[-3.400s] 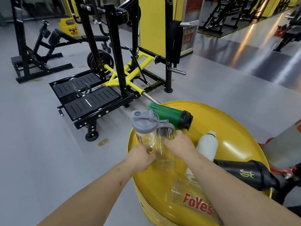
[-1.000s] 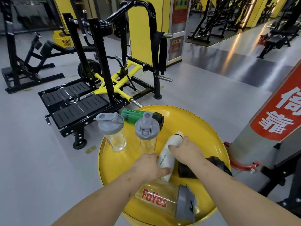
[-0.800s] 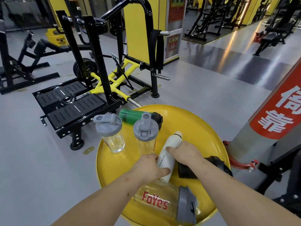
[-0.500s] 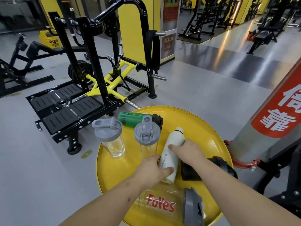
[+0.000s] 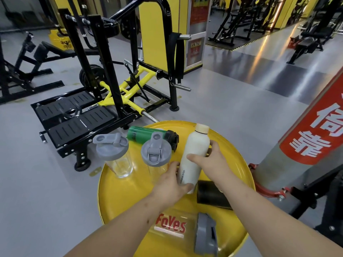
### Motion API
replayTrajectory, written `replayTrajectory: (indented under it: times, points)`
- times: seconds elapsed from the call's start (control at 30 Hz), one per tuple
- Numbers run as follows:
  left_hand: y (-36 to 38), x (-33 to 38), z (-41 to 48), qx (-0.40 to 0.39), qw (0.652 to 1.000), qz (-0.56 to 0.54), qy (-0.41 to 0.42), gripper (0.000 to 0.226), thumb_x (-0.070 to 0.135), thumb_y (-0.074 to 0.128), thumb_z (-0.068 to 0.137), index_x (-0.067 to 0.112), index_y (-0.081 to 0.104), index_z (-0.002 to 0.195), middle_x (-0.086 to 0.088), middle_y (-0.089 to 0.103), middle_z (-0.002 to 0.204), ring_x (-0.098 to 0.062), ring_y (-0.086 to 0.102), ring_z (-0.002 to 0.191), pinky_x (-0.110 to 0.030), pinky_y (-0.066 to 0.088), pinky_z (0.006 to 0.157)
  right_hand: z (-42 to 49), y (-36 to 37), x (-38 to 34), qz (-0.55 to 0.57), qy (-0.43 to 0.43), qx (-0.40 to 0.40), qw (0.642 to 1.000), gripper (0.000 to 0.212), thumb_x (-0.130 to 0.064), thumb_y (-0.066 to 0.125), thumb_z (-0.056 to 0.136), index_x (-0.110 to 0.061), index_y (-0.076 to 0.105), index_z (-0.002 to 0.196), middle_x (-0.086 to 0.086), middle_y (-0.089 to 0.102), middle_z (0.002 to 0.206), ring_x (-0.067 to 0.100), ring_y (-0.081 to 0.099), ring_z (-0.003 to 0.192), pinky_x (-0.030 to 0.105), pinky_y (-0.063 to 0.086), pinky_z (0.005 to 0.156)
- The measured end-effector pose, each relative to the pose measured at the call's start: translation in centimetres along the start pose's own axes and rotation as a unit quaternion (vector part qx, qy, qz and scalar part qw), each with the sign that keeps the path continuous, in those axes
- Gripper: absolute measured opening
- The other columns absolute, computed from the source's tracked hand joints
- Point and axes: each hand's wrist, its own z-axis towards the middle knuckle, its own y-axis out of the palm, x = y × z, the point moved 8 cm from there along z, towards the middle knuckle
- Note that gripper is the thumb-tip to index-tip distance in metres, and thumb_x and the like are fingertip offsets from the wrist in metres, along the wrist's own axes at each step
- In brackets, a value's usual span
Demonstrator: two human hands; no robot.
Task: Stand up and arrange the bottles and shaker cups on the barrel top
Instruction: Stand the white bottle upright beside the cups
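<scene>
A white bottle leans nearly upright over the yellow barrel top. My left hand grips its base and my right hand wraps its middle. Two clear shaker cups with grey lids stand upright, one at the left and one beside my left hand. A green bottle with a black cap lies on its side at the far rim. A black bottle lies under my right forearm. A clear shaker cup with red lettering lies on its side at the near rim.
A black and yellow gym machine stands on the grey floor just beyond the barrel. A grey pillar with a red sign rises at the right. More black machines fill the background.
The white bottle, which was lying on the barrel top, has been tipped up by both hands to nearly upright. Earlier, the second clear cup was set standing beside the first.
</scene>
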Motion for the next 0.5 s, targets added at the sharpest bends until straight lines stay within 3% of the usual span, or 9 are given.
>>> replayTrajectory:
  times: [0.1,0.3,0.5]
  points:
    - [0.5,0.4,0.8,0.020,1.000,-0.013,0.003,0.070,0.034,0.077,0.087,0.026,0.040,0.145,0.001,0.063,0.134,-0.022,0.062,0.121,-0.037,0.055,0.095,-0.4,-0.5,-0.3,-0.007,-0.061,-0.011,0.998,0.087,-0.033,0.088,0.074,-0.033,0.040,0.146,-0.013,0.056,0.127,0.013,0.055,0.113,0.028,0.045,0.083]
    - [1.8,0.6,1.2,0.019,0.999,-0.023,0.017,0.068,0.043,0.070,0.094,0.033,0.035,0.152,0.005,0.060,0.146,-0.016,0.057,0.134,-0.042,0.054,0.105,-1.0,-1.2,0.1,-0.028,-0.107,-0.019,0.994,0.093,-0.030,0.088,0.072,-0.039,0.035,0.148,-0.015,0.054,0.138,0.011,0.052,0.123,0.034,0.050,0.095]
    - [3.0,0.3,1.6,-0.005,1.000,-0.010,0.017,0.069,0.037,0.069,0.098,0.026,0.031,0.155,0.006,0.056,0.152,-0.013,0.054,0.139,-0.034,0.051,0.106,-1.8,-1.6,0.5,-0.066,-0.133,-0.035,0.988,0.087,-0.028,0.086,0.073,-0.048,0.034,0.140,-0.028,0.050,0.123,0.013,0.053,0.114,0.024,0.044,0.082]
